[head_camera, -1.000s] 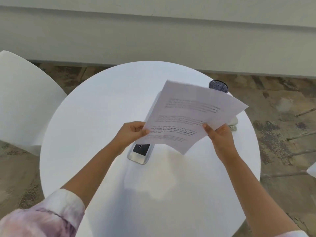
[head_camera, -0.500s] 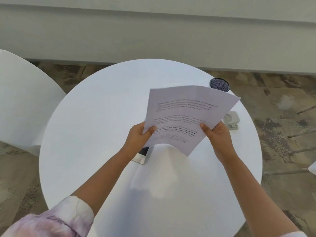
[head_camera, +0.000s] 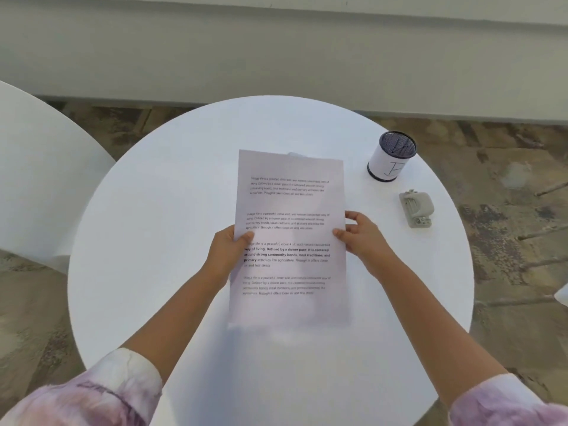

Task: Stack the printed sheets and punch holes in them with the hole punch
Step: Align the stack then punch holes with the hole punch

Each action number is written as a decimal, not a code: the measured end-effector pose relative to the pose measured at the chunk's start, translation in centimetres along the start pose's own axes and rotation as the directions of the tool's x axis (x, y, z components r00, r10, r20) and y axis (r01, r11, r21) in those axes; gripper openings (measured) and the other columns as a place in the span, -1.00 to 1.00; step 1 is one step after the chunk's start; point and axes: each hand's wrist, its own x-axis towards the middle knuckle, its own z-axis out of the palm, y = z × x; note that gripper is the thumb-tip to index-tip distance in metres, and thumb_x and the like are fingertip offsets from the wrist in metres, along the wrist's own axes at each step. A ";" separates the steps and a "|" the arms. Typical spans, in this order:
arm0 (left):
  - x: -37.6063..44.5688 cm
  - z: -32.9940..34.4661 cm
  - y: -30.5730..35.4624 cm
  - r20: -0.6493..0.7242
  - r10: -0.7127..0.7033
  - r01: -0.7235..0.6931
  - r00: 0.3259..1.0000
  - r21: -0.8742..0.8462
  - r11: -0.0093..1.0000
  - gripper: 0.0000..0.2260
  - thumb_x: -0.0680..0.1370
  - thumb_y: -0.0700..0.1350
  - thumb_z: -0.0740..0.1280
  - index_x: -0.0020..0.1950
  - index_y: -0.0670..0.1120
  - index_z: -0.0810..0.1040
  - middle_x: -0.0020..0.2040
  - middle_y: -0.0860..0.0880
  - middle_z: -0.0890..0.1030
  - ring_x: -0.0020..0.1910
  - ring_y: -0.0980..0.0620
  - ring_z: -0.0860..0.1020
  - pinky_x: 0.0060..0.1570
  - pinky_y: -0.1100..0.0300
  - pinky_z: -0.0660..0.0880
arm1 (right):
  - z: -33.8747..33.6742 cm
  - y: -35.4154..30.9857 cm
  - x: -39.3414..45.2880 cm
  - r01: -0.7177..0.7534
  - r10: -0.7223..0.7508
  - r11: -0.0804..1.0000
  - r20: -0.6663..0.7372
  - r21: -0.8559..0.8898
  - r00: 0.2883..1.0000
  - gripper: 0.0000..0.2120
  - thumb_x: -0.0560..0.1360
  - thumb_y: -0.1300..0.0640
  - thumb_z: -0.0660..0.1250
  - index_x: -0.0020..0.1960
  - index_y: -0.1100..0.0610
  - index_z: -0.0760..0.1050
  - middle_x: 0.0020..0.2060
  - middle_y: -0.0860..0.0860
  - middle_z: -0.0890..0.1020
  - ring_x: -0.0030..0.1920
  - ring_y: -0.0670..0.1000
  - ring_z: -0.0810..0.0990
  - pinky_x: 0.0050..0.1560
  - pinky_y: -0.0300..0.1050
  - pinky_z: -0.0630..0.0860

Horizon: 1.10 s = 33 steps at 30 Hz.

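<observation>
Over the middle of a round white table [head_camera: 153,210], both hands hold the printed sheets [head_camera: 292,207] squared up, long side running away from the person. The left hand [head_camera: 226,252] grips the left edge with its thumb on top of the page and its fingers hidden beneath. The right hand [head_camera: 362,235] pinches the right edge at about the same height, thumb on the page, the other fingers curled just past the margin. How many sheets are in the stack cannot be told; only the top page shows.

That page carries four blocks of printed text. The third block reads most clearly: "Village life is a peaceful, close-knit, and nature-connected way of living. Defined by a slower pace, it is centered around strong community bonds, local traditions, and primary activities like agriculture," with part of it in bold. The other blocks look like the same passage in fainter type.

A small pale shape peeks out beyond the far edge of the sheets; what it is cannot be told.

Right of the sheets and well apart, the grey hole punch [head_camera: 416,207] sits near the table's right rim. Beyond it stands a dark mesh pen cup [head_camera: 392,156] wrapped in white paper bearing a hand-drawn letter, perhaps an F.

Bare tabletop lies open to the left of the sheets and in front of them, between the forearms. A white chair [head_camera: 37,179] curves in at the far left, apart from the table.
</observation>
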 end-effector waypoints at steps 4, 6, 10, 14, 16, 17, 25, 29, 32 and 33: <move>0.3 -0.4 -1.0 -0.030 -0.083 0.081 0.996 -0.053 0.995 -0.84 0.55 -0.25 0.26 0.11 -0.17 0.51 -0.02 -0.12 0.59 -0.22 0.08 0.57 -0.39 0.38 0.53 | -0.6 2.6 0.2 -0.049 0.035 0.985 -0.085 -0.167 0.996 -0.69 0.50 0.22 0.28 0.24 0.16 0.39 -0.05 0.09 0.60 -0.09 0.06 0.61 0.02 -0.07 0.54; 0.6 -0.6 -1.2 -0.040 -0.101 0.098 0.994 -0.072 0.993 -0.81 0.55 -0.25 0.26 0.15 -0.17 0.50 -0.01 -0.11 0.58 -0.21 0.09 0.56 -0.35 0.33 0.52 | -1.9 3.9 0.7 -0.008 -0.113 0.839 -0.189 -0.544 0.975 -0.73 0.50 0.14 0.27 0.20 0.07 0.41 -0.03 -0.01 0.58 -0.07 0.02 0.58 -0.09 -0.13 0.45; 1.4 -1.1 -1.9 -0.049 -0.130 0.126 0.990 -0.073 0.989 -0.77 0.56 -0.24 0.26 0.21 -0.19 0.49 0.04 -0.12 0.58 -0.18 0.07 0.56 -0.26 0.25 0.48 | -4.7 5.3 2.1 -0.065 -0.291 0.769 -0.439 -0.636 0.850 -0.63 0.48 0.16 0.28 0.27 0.14 0.35 0.15 0.16 0.49 0.17 0.19 0.45 0.11 0.02 0.39; 2.3 -1.3 -2.6 -0.041 -0.149 0.145 0.988 -0.074 0.987 -0.80 0.55 -0.23 0.26 0.17 -0.16 0.51 -0.01 -0.09 0.61 -0.24 0.12 0.59 -0.35 0.32 0.52 | -7.4 4.6 4.4 -0.195 -0.350 0.652 -0.519 -0.733 0.780 -0.43 0.49 0.15 0.28 0.42 0.19 0.13 0.32 0.28 0.30 0.29 0.31 0.27 0.23 0.17 0.33; 2.7 -1.4 -2.8 -0.036 -0.174 0.171 0.984 -0.072 0.983 -0.80 0.55 -0.23 0.26 0.17 -0.17 0.51 0.03 -0.13 0.59 -0.22 0.08 0.59 -0.31 0.26 0.50 | -8.6 4.1 5.6 -0.210 -0.312 0.681 -0.537 -0.702 0.783 -0.40 0.49 0.14 0.28 0.45 0.16 0.08 0.37 0.27 0.24 0.34 0.32 0.21 0.25 0.24 0.31; 2.9 -1.4 -2.9 -0.034 -0.187 0.184 0.982 -0.073 0.980 -0.79 0.55 -0.23 0.26 0.18 -0.19 0.50 0.05 -0.15 0.59 -0.19 0.05 0.58 -0.28 0.22 0.49 | -9.2 3.9 6.2 -0.217 -0.286 0.714 -0.560 -0.665 0.778 -0.39 0.50 0.14 0.27 0.45 0.16 0.07 0.38 0.27 0.23 0.35 0.33 0.20 0.26 0.25 0.29; 3.5 -1.4 -3.4 -0.067 -0.183 0.179 0.981 -0.057 0.982 -0.77 0.56 -0.20 0.27 0.21 -0.13 0.50 0.05 -0.10 0.60 -0.14 0.06 0.58 -0.39 0.35 0.48 | -11.0 3.1 9.6 -0.220 -0.039 0.945 -0.754 -0.240 0.656 -0.35 0.52 0.11 0.26 0.48 0.19 0.01 0.34 0.30 0.33 0.36 0.30 0.29 0.30 0.18 0.30; 3.7 -1.5 -3.6 -0.056 -0.175 0.171 0.983 -0.078 0.982 -0.79 0.56 -0.21 0.27 0.18 -0.13 0.52 0.03 -0.08 0.61 -0.15 0.08 0.60 -0.35 0.35 0.51 | -12.3 3.6 10.7 -0.275 0.054 0.949 -0.783 -0.152 0.620 -0.42 0.53 0.06 0.24 0.45 0.20 0.11 0.35 0.25 0.36 0.38 0.27 0.25 0.30 0.12 0.30; 3.7 -1.4 -3.7 -0.055 -0.177 0.172 0.983 -0.091 0.981 -0.81 0.56 -0.21 0.27 0.16 -0.11 0.52 -0.03 -0.04 0.62 -0.21 0.15 0.61 -0.38 0.38 0.50 | -12.9 4.2 10.9 -0.299 0.099 0.945 -0.758 -0.131 0.645 -0.54 0.54 0.02 0.21 0.36 0.20 0.25 0.27 0.22 0.46 0.32 0.21 0.35 0.20 0.04 0.36; 3.7 -1.3 -3.8 -0.054 -0.180 0.175 0.982 -0.090 0.981 -0.80 0.56 -0.21 0.26 0.17 -0.12 0.52 -0.01 -0.05 0.62 -0.19 0.13 0.61 -0.36 0.36 0.51 | -13.1 4.5 10.9 -0.284 0.086 0.948 -0.749 -0.141 0.657 -0.58 0.54 0.01 0.21 0.31 0.21 0.31 0.22 0.22 0.51 0.25 0.19 0.42 0.14 0.03 0.39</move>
